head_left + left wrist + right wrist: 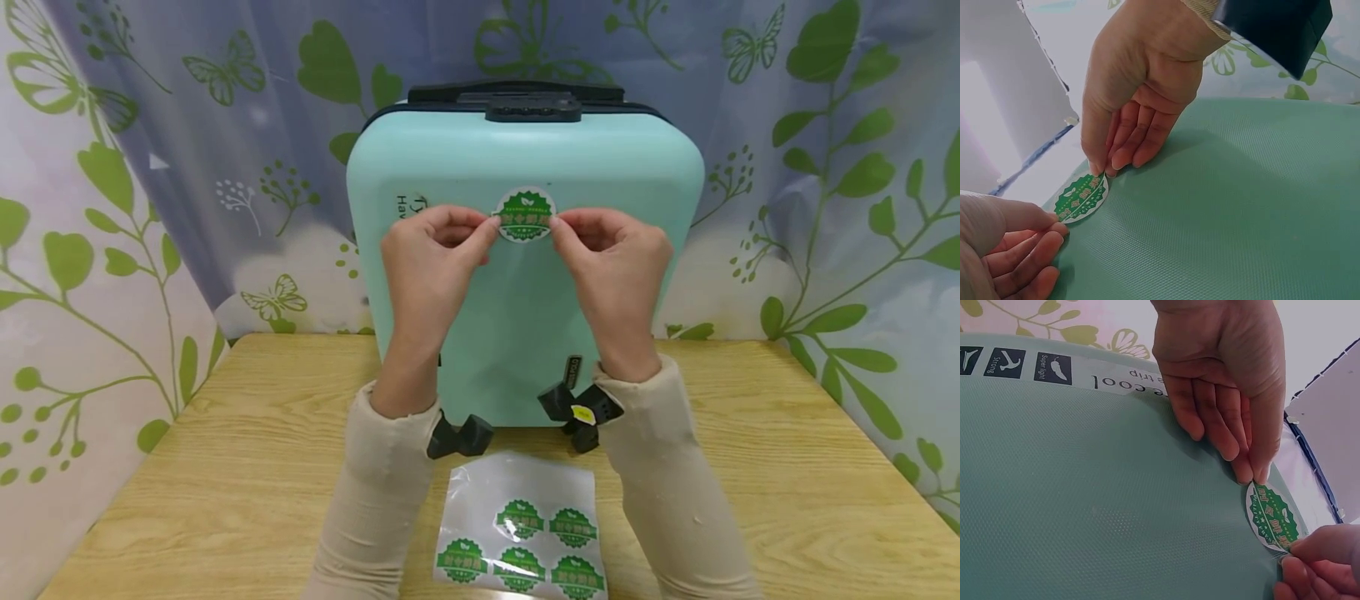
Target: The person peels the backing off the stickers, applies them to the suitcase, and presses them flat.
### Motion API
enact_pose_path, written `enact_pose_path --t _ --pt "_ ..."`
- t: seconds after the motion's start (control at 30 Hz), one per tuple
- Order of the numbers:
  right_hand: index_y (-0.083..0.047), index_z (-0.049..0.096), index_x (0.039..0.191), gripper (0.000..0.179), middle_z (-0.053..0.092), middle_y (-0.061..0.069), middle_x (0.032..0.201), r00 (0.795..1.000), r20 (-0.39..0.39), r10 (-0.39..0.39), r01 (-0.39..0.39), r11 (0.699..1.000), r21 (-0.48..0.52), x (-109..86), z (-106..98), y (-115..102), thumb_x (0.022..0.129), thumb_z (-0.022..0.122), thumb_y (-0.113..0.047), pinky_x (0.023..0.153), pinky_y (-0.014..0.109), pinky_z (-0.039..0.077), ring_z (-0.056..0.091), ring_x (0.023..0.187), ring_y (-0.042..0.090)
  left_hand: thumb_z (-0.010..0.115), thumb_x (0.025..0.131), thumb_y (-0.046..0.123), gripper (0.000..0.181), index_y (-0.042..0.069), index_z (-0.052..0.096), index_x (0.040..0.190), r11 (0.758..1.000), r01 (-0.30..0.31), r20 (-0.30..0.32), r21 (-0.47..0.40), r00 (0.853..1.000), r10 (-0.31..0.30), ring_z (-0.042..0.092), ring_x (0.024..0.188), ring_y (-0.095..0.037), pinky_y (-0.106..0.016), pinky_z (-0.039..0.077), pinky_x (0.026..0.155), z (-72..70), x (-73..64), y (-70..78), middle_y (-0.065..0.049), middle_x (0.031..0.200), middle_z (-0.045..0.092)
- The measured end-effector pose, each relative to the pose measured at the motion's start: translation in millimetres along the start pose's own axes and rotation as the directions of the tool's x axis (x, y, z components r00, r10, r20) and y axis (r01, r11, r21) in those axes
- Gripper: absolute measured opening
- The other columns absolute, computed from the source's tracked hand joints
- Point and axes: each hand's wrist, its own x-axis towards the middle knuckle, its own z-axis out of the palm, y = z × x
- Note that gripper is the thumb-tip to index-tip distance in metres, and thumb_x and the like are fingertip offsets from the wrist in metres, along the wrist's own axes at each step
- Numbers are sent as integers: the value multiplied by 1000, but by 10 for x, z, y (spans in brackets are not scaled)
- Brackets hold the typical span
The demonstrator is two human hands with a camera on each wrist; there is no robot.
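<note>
Between my two hands is a round green-and-white sticker (526, 204), up against the front of a mint-green suitcase (517, 325). My left hand (438, 271) pinches its left edge between thumb and forefinger. The opposite edge is pinched the same way by my right hand (618, 279). In the left wrist view the sticker (1082, 199) is at the suitcase surface, with a crease line across its lower part. From the right wrist the sticker (1271, 517) also shows that line. Whether its back is stuck down cannot be told.
A sheet of several similar stickers (521, 492) lies on the wooden table (247, 442) in front of the suitcase. The suitcase has a black top handle (533, 108) and a small dark label (573, 371). Behind it hangs a leaf-patterned curtain (300, 108).
</note>
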Motion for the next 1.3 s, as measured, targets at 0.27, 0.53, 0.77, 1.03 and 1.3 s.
enact_pose_path --t 0.27,0.53,0.77,1.03,1.3 --pt "1 74 82 13 70 12 73 1000 -14 17 -17 999 -29 -8 25 -25 83 71 -12 56 19 48 59 57 0 74 83 17 15 2 73 82 1000 -12 3 4 1000 12 63 56 -11 -26 50 54 -8 -5 -4 -8 73 71" --pt "2 74 82 13 70 13 73 1000 -12 4 -5 999 -40 -5 18 -35 83 72 -11 56 19 48 58 57 -1 74 83 18 15 2 73 82 1000 -18 2 6 1000 18 64 58 -11 -26 50 55 3 -4 7 -7 74 71" --pt "2 74 82 14 70 13 73 1000 -11 -2 2 999 -34 -9 14 -27 83 72 -12 57 19 49 58 57 -1 73 84 18 15 3 74 87 1000 -12 9 -16 1000 12 64 62 -11 -25 51 57 23 19 57 -7 77 72" --pt "2 74 83 16 69 14 71 1000 7 5 -5 1000 24 -7 -7 -13 83 72 -14 58 20 50 61 58 4 70 86 17 16 2 74 92 1000 -8 46 -23 999 9 66 68 -9 -24 53 63 79 53 110 -7 83 73" --pt "1 74 83 16 69 14 71 1000 8 30 -30 997 66 -14 -21 -4 84 72 -14 57 22 50 63 58 9 70 86 16 16 2 74 94 999 -24 72 -33 997 26 67 71 -10 -23 53 65 139 55 142 -7 85 73"
